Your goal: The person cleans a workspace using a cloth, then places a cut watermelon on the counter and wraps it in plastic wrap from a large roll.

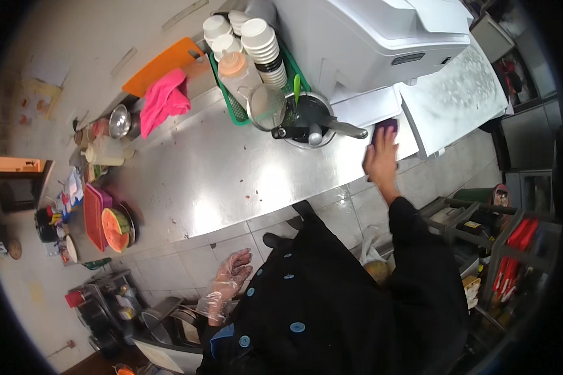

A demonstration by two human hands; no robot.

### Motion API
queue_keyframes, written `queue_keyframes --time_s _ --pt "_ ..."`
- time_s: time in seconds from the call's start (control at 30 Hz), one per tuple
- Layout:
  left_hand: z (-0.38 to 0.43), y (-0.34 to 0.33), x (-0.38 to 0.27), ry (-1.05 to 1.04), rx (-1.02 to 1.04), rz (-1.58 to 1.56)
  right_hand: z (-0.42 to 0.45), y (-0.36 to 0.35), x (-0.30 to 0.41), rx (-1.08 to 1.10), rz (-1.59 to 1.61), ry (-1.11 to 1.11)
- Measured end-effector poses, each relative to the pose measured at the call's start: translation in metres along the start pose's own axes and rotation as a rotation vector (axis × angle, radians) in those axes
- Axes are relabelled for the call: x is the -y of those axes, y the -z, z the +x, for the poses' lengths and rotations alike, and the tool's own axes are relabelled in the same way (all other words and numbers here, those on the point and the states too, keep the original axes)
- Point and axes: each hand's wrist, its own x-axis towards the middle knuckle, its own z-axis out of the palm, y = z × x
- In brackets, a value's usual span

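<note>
My right hand (383,157) lies bare on a dark purple cloth (387,125) at the right end of the steel counter (206,164), its fingers extended; whether it grips the cloth is unclear. My left hand (234,274), in a clear plastic glove, hangs in front of the counter with fingers slightly curled and nothing visible in it. Left of my right hand stands a metal pot (328,140) holding utensils with dark handles and a bright green one. A round mesh strainer (266,107) leans beside it. Small reddish bits are scattered over the counter.
A green basket (238,115) holds stacked white cups (262,42) and a squeeze bottle (237,75). A large white machine (380,42) stands behind. A pink cloth (166,101), an orange board (164,65) and cut watermelon (116,229) lie leftward. Crates (478,225) stand at right.
</note>
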Motion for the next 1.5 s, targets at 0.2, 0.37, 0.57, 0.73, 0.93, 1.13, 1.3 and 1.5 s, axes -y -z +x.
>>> queue_keyframes --time_s 0.2,0.37,0.57,0.73,0.93,1.13,1.3,1.5 --pt "0.001 0.013 0.041 0.08 0.049 -0.116 -0.058 -0.014 0.145 0.219 0.136 0.191" --pt "-0.026 0.032 0.032 -0.011 -0.023 -0.02 -0.092 -0.02 0.214 0.299 0.168 0.22" --pt "-0.058 0.073 0.075 -0.063 -0.048 -0.003 -0.122 -0.065 0.316 0.307 0.247 0.42" --pt "-0.082 0.107 0.1 -0.041 -0.072 -0.054 -0.146 -0.101 0.42 0.307 0.37 0.658" --pt "-0.1 0.143 0.117 -0.057 -0.076 0.044 -0.128 -0.103 0.48 0.218 1.036 0.424" --pt "-0.107 0.162 0.152 0.019 -0.121 -0.098 -0.082 -0.035 0.385 -0.103 1.123 0.168" --pt "-0.079 0.176 0.162 -0.083 -0.014 -0.001 -0.062 -0.039 0.29 -0.153 0.243 0.008" --pt "-0.047 0.19 0.152 -0.07 -0.029 0.071 -0.034 -0.072 0.303 -0.036 0.275 0.04"
